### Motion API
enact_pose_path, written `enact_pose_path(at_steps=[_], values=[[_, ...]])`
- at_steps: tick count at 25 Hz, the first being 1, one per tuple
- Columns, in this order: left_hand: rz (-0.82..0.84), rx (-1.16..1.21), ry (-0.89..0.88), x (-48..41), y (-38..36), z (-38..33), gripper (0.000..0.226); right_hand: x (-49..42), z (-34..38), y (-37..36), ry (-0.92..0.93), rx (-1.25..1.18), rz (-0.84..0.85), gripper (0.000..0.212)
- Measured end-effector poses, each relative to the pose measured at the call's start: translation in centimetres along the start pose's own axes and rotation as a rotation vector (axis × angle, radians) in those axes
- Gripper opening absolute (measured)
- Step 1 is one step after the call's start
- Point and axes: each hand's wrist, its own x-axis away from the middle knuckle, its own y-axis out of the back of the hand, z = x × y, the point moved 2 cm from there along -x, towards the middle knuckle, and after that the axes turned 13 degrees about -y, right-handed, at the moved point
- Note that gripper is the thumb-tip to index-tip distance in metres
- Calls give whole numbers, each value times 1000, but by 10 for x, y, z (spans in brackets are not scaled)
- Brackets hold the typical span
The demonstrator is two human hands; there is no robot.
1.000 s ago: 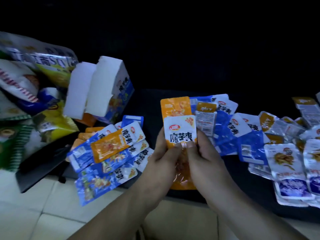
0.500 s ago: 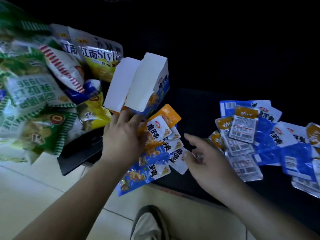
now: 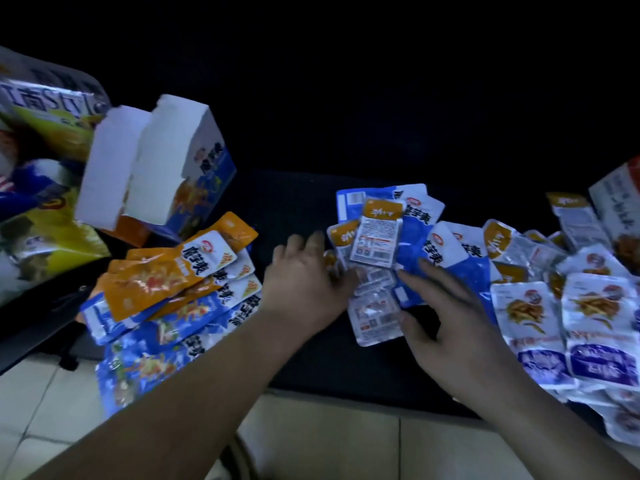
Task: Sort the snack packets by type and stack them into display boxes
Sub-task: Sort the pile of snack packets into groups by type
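Packets (image 3: pixel 377 237) of two kinds could get picked up together, because the left hand (image 3: pixel 304 282) and right hand (image 3: pixel 446 327) lie spread on them, holding nothing.

Table (image 3: pixel 294 209) runs across, floor (image 3: pixel 329 441) before it. Big bags (image 3: pixel 45 140) far left. Box (image 3: pixel 180 168) just right of them, toward the back, tilted. Left pile (image 3: pixel 166 289) lies before the box, overhanging the table's near edge. Middle pile (image 3: pixel 381 244) sits right of it, a gap between. Left hand (image 3: pixel 304 282) at that pile's left edge, grip unclear in the blur; right hand (image 3: pixel 450 323) flat on its near right. Right pile (image 3: pixel 568 313) beside it, probably overlapping. Second box (image 3: pixel 620 216) behind the right pile, at the frame edge.
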Motion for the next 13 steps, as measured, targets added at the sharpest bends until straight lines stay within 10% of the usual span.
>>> enact_pose_path(at_steps=[9,13], values=[[-31,385,122,-22,-3,-18,23,-58,22,-20,50,87,79,55],[-34,552,184,-9,2,-10,41,-55,1,-24,175,48,-89,37]])
